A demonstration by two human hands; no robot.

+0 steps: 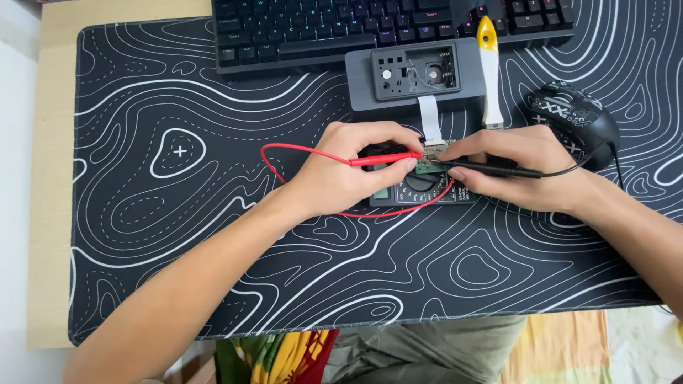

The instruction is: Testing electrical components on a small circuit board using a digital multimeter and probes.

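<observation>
I see my left hand (341, 178) pinching the red probe (384, 159) and my right hand (519, 167) pinching the black probe (491, 169), both tips on the small circuit board (429, 162) above the meter (420, 188). A slipped tip could bridge neighbouring contacts, I'd judge, since the board lies loose.

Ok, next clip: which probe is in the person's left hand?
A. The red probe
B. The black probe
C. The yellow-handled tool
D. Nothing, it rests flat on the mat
A. The left hand pinches the red probe, its red lead looping away over the mat, while the right hand holds the black probe; both tips meet at the small circuit board above the multimeter.
</observation>
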